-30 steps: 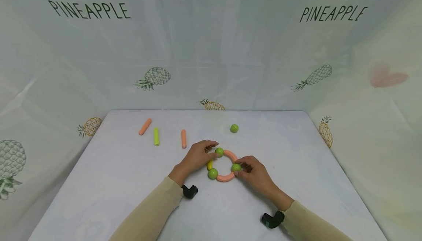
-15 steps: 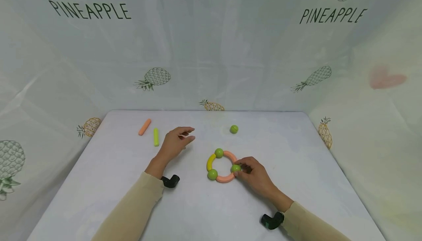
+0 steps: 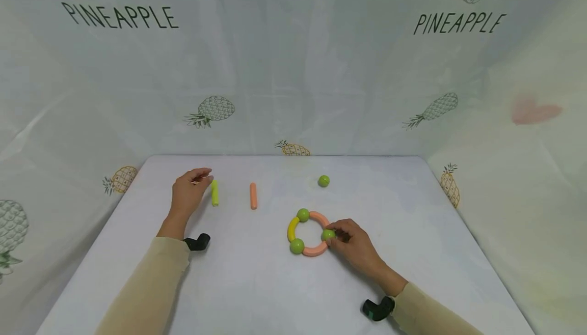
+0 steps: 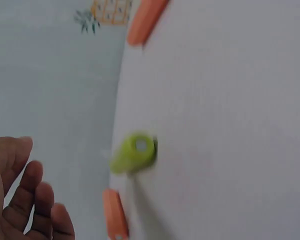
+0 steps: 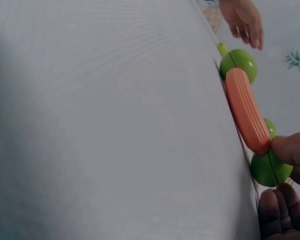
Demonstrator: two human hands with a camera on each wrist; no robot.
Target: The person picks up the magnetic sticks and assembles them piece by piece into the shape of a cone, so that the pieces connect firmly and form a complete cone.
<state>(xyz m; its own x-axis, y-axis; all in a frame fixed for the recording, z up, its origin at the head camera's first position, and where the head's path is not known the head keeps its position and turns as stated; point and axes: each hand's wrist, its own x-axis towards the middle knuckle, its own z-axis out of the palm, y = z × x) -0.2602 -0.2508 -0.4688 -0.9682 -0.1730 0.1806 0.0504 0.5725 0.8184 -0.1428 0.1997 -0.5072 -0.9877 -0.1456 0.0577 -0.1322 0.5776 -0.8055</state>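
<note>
My left hand [image 3: 187, 192] hovers at the table's far left with its fingers loosely bent, holding nothing. Just to its right lies a lime-green stick [image 3: 215, 193]. An orange stick [image 4: 115, 214] by the left hand shows in the left wrist view; in the head view that hand hides it. My right hand [image 3: 355, 246] pinches a green ball [image 5: 271, 169] between thumb and fingers. That ball belongs to a ring on the table, which also has two more green balls [image 3: 297, 246], two curved orange pieces [image 5: 247, 111] and a curved yellow piece [image 3: 292, 229].
Another orange stick [image 3: 253, 196] lies between the lime stick and the ring. Toward the back, a loose green ball [image 3: 323, 180] sits on the white table [image 3: 394, 192]. A pineapple-print cloth [image 3: 293, 70] hangs behind and at both sides.
My left hand has let go of the ring's top ball and moved left, passing over the nearer orange stick to the far-left one. The right hand has stayed at its ball.
</note>
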